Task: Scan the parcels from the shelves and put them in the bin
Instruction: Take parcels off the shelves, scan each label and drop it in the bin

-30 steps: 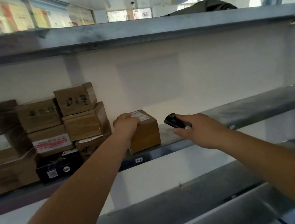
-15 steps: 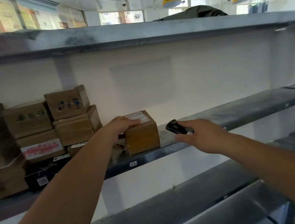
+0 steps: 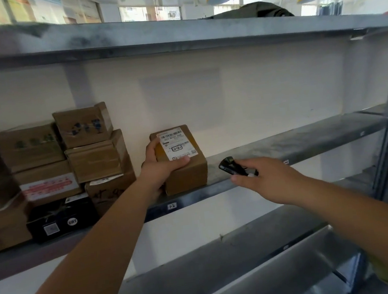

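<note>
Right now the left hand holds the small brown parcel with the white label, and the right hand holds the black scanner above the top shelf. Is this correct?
Not fully. The left hand does hold the small brown parcel with the white label, but the right hand holds the black scanner at the middle shelf, just right of the parcel, not above the top shelf. The head view shows it.

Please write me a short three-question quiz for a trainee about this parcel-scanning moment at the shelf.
1. True or false: the left hand grips the labelled parcel.
2. What does the right hand hold?
A. a black handheld scanner
B. a tape roll
C. a pen
3. Fill in: the parcel's white shipping label faces ____.

Key: 1 true; 2 A; 3 upward, toward the camera.
</note>
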Demonstrator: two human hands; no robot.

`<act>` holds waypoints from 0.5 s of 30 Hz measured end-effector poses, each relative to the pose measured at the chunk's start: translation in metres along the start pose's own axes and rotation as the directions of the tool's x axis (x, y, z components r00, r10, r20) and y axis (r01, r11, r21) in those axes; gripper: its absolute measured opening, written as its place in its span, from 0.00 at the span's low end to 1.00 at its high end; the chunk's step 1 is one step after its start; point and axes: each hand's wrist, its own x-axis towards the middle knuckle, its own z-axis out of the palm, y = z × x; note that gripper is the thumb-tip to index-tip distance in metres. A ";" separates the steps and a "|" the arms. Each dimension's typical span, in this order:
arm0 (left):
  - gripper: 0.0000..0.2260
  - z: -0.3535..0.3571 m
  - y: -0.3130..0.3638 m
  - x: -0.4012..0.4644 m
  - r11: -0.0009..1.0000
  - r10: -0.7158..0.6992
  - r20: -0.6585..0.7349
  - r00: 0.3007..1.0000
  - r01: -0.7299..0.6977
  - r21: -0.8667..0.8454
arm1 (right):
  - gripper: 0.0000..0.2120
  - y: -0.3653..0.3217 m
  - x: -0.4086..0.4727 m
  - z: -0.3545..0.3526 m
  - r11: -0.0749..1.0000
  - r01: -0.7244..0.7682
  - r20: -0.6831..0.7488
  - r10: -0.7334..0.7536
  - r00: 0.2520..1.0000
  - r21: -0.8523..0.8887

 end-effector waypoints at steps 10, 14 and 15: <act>0.56 0.000 -0.013 -0.015 0.970 0.185 -0.062 0.981 -0.172 0.171 | 0.27 -0.004 -0.021 -0.004 1.000 -0.011 0.001 0.011 1.000 0.011; 0.53 0.006 -0.014 -0.033 0.924 0.296 -0.066 0.953 -0.268 0.274 | 0.25 -0.007 -0.032 0.000 1.000 -0.003 0.014 0.003 1.000 0.001; 0.53 0.007 -0.015 -0.036 0.909 0.324 -0.055 0.945 -0.294 0.296 | 0.25 -0.008 -0.034 0.001 1.000 0.002 0.019 -0.002 1.000 -0.005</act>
